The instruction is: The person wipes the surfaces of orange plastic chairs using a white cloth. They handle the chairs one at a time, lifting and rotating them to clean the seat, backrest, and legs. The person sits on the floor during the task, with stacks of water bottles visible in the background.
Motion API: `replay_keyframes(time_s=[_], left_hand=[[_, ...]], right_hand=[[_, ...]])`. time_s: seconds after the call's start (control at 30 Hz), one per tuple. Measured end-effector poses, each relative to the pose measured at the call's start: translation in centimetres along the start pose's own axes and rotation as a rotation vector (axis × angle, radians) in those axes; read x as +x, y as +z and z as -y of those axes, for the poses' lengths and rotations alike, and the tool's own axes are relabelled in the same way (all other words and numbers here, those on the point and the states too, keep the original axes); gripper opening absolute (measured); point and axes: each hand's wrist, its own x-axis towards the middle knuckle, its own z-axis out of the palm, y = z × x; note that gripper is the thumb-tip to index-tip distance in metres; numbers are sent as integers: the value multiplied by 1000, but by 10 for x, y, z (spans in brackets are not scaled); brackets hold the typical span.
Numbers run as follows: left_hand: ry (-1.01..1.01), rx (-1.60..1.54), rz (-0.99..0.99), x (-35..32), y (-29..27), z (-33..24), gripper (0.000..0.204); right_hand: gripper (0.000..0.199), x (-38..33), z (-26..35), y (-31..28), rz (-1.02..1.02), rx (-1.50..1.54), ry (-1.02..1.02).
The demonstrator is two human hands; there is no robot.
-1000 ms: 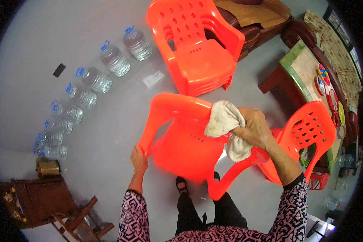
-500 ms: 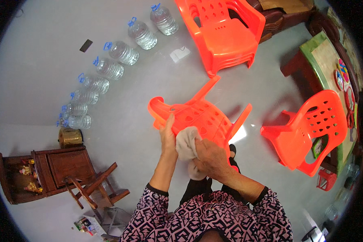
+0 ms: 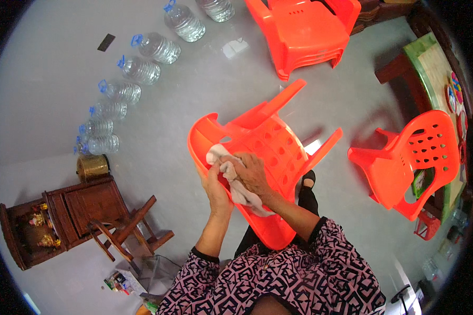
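Note:
An orange plastic chair [image 3: 268,142] is tipped up in front of me, its perforated back toward me and its legs pointing up and to the right. My left hand [image 3: 215,186] grips the chair's left edge. My right hand [image 3: 252,173] presses a white cloth [image 3: 234,181] against the chair's back, just right of the left hand. The cloth hangs down below my right wrist.
A stack of orange chairs [image 3: 299,31] stands at the top. Another orange chair [image 3: 410,163] stands right, by a green-topped table [image 3: 431,68]. Several clear water bottles [image 3: 136,68] line the floor at left. A dark wooden cabinet [image 3: 68,215] and a small wooden stool [image 3: 129,231] sit lower left.
The chair has been turned up from lying on its side, so its back now faces me. My right hand with the cloth moved from the chair's arm onto its back, and my left hand shifted beside it.

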Motion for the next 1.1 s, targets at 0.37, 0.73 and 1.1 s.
replay_keyframes(time_s=[0.37,0.73,1.1], left_hand=[[46,56,73,6,-15,-7,56],[50,42,99,3,-11,-1,54],[-24,78,165,-5,-17,8,75]], right_hand=[[37,7,-137,38,-3,893,462],[41,-3,-91,-9,50,-81,289],[27,52,26,-58,-34,378,55]])
